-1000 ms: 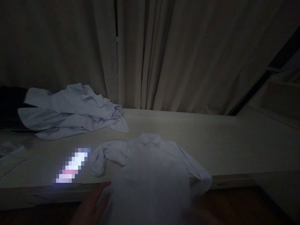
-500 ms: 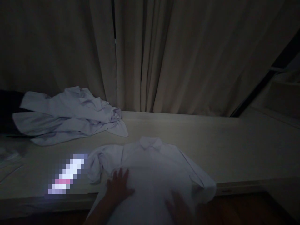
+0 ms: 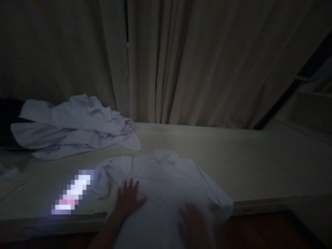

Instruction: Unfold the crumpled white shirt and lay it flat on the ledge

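A white collared shirt (image 3: 160, 186) lies spread on the pale wooden surface, collar at the far side, its lower part hanging over the near edge. Flat on the shirt's left chest, below the bunched left sleeve, rests my left hand (image 3: 129, 199) with fingers spread. My right hand (image 3: 192, 221) is over the lower right of the shirt, somewhat blurred, its fingers apart and holding nothing. Whether its palm touches the cloth I cannot tell. The right sleeve stretches out toward the near edge.
A crumpled heap of white clothing (image 3: 80, 128) lies at the back left beside something black (image 3: 10, 128). A bright pixelated patch (image 3: 74, 192) covers an object left of the shirt. Clear plastic (image 3: 9, 173) is at the far left. Brown curtains (image 3: 145, 62) hang behind the wooden surface (image 3: 259, 162).
My right hand has shifted slightly left and away from me over the shirt. My left hand stays nearly in place, and the shirt sits a little further left in view.
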The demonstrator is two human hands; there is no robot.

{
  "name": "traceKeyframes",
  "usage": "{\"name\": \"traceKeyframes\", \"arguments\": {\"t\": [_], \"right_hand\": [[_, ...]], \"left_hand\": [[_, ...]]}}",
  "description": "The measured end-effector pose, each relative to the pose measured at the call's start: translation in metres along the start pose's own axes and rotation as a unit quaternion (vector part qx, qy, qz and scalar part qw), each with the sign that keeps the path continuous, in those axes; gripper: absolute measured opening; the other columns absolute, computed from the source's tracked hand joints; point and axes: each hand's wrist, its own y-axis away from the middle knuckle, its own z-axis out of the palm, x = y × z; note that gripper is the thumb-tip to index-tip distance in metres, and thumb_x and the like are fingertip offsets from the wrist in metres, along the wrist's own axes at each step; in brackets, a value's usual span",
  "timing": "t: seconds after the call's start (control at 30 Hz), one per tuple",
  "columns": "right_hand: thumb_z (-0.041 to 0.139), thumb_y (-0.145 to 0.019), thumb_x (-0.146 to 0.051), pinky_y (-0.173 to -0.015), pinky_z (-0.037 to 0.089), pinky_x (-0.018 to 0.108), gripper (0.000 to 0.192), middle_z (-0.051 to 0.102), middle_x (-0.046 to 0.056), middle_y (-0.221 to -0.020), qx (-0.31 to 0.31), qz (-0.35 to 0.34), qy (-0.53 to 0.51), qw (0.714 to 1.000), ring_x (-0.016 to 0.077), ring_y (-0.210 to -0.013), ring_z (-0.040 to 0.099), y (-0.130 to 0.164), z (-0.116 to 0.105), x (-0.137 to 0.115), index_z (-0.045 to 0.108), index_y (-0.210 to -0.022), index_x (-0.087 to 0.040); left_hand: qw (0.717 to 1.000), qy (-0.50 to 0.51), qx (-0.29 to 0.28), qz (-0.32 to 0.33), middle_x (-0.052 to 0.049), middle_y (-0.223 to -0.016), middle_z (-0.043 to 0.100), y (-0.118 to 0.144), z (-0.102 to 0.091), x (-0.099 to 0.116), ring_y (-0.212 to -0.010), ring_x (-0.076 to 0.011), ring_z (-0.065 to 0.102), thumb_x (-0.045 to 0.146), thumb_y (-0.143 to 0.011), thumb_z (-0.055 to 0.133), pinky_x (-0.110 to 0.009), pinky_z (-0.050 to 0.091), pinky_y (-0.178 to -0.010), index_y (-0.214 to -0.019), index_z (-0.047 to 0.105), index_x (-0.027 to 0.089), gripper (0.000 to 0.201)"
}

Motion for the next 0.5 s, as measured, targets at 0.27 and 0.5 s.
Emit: {"name": "traceKeyframes", "arguments": {"t": [0.27, 0.5], "right_hand": [[0.045, -0.084, -0.037, -0.104, 0.035, 0.056, 0.044, 0.053, 0.005, -0.135, 0.073, -0.015, -0.025, 0.997, 0.0326, -0.127, 0.044, 0.001, 0.016, 0.004, 0.056, -0.126, -0.030], [0.045, -0.083, -0.036, -0.106, 0.033, 0.057, 0.047, 0.048, 0.006, -0.140, 0.070, 0.000, -0.019, 0.997, 0.0333, -0.130, 0.040, 0.002, 0.015, 0.000, 0.054, -0.128, -0.028]], "left_hand": [[1.000, -0.020, 0.021, -0.002, -0.019, -0.155, 0.015, 0.010, -0.004, 0.009, -0.141, -0.0424, 0.008, 0.082, -0.066, 0.029, -0.060, 0.007, -0.109, -0.145, 0.026, 0.016, 0.103], [0.999, -0.024, 0.048, 0.000, -0.019, -0.154, 0.018, 0.014, -0.004, 0.010, -0.141, -0.0414, 0.008, 0.082, -0.069, 0.024, -0.059, 0.003, -0.110, -0.144, 0.028, 0.016, 0.100]]}}
